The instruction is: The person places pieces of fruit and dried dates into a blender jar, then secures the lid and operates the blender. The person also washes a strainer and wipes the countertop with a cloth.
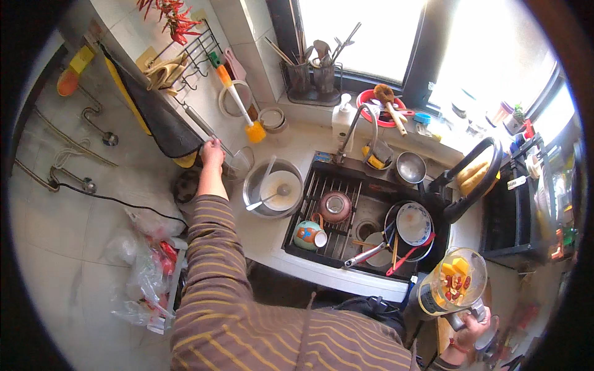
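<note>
My left hand [212,152] is closed at the lower corner of a dark cloth with yellow trim [162,113] hanging at the left wall. The fingertips are partly hidden. Off to the right, my right hand [473,324] grips the handle of a clear blender jug [478,273]. Yellow chunks [459,264], dark red dates [452,294] and pale nut-like pieces lie inside the jug. A steel bowl [248,185] stands on the counter beyond my left forearm, with a pale vessel and a ladle [282,189] in it.
The sink [371,185] holds a rack with an upturned bowl [335,207] and a teal mug [308,235], plus a pan and a patterned bowl [413,223]. A black faucet [482,153] arches at its right. Plastic bags [148,273] lie low on the left.
</note>
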Available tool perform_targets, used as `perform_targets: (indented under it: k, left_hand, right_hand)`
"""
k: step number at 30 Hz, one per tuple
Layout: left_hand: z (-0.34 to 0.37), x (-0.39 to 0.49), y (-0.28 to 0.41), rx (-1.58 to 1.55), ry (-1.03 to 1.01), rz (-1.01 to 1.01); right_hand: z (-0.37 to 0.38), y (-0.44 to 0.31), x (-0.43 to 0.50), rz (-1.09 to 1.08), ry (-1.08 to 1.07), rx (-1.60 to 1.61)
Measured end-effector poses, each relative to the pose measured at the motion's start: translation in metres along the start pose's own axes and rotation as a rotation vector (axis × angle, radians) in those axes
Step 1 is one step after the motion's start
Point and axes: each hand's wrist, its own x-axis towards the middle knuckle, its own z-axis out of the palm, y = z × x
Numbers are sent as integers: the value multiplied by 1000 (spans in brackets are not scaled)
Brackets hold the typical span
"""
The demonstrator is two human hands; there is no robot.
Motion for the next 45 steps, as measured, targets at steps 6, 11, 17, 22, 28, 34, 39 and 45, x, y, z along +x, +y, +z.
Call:
perform_targets:
  k: [6,11,17,22,28,34,39,45]
  left_hand:
    - [-15,6,-20,115,35,394]
    - [-10,19,-14,-326,-24,363]
    - [-64,-7,-4,59,234,829]
    - [-101,-107,39,82,632,636]
    - [-67,-289,99,-670,361,730]
    - [74,-393,39,-1030,-147,-43]
    - [136,-447,20,-1132,-366,-409]
    - [166,-472,5,-1153,-502,-432]
  right_hand:
    - [-2,2,1,29,-121,35]
    - [21,-21,-5,9,-142,-8]
    - [43,-21,-2,-35,-53,-217]
    - [33,1,1,34,-80,-33]
    - [28,-8,16,4,-176,-8]
    - [6,-3,38,-28,-216,-47]
    - [-18,5,59,-67,-257,-139]
    - [-34,-4,74,-29,-330,-191]
